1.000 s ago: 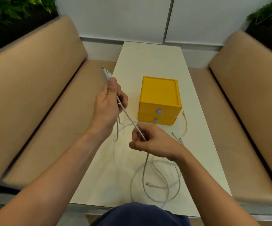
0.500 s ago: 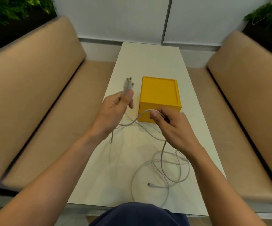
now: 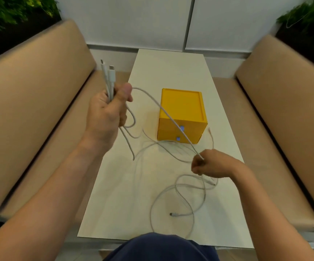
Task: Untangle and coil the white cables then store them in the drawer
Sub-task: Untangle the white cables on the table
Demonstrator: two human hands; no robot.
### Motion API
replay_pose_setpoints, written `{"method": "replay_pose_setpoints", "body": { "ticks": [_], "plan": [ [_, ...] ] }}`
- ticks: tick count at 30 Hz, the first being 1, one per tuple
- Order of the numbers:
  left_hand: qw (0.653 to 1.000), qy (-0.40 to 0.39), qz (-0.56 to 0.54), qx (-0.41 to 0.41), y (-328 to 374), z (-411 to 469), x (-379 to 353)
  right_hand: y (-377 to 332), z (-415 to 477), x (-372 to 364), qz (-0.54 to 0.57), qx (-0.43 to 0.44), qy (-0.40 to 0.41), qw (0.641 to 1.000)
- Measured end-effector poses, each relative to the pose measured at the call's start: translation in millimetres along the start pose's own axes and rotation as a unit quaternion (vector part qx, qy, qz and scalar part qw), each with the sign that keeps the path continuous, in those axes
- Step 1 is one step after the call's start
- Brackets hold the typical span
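My left hand [image 3: 106, 112] is raised left of the table and grips white cables, with two plug ends [image 3: 109, 73] sticking up above my fist. One white cable [image 3: 163, 110] runs taut from that hand across the front of the yellow drawer box [image 3: 182, 115] down to my right hand [image 3: 211, 163], which pinches it just above the table. More cable lies in loose loops [image 3: 182, 196] on the white table [image 3: 114, 204] near me, with a free plug end [image 3: 173, 214]. Both drawers of the box, marked by blue knobs [image 3: 182, 127], are shut.
Tan padded benches [image 3: 30, 110] run along both sides of the narrow table. A white wall stands beyond the table's far end, with green plants in the top corners. A thin cable end [image 3: 211, 136] lies right of the box. My dark-clothed lap is at the near edge.
My left hand rose and moved left with the plug ends. My right hand slid from in front of the box down and right along the cable, drawing it taut.
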State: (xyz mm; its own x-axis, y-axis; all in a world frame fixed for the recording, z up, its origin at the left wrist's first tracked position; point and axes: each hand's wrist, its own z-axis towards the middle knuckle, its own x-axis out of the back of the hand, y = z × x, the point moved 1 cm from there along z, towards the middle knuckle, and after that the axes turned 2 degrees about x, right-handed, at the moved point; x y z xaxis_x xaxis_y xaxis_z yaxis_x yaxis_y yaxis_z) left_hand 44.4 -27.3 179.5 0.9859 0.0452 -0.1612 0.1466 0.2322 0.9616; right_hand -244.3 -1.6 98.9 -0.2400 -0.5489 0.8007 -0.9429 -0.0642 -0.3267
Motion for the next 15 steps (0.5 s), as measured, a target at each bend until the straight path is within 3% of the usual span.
{"method": "replay_pose_setpoints", "body": {
  "ticks": [2,5,9,12,15],
  "plan": [
    [0.999,0.003,0.037,0.0,-2.7,3.8,4.8,13.0,-3.0,9.1,-0.033,-0.043,0.05,0.997],
    [0.996,-0.01,0.091,0.006,-13.9,0.3,3.6,18.3,-13.5,30.1,-0.125,-0.111,0.213,0.963],
    [0.991,-0.006,0.137,0.012,-22.1,-6.6,2.1,17.3,-35.5,60.8,-0.001,-0.27,0.329,0.905],
    [0.981,-0.007,0.193,0.031,-27.1,-8.5,2.0,23.5,-45.1,73.4,0.069,-0.256,0.4,0.877],
    [0.969,-0.012,0.237,0.063,-32.3,-10.6,-1.1,16.7,-58.1,78.9,0.127,-0.178,0.51,0.832]
  ]
}}
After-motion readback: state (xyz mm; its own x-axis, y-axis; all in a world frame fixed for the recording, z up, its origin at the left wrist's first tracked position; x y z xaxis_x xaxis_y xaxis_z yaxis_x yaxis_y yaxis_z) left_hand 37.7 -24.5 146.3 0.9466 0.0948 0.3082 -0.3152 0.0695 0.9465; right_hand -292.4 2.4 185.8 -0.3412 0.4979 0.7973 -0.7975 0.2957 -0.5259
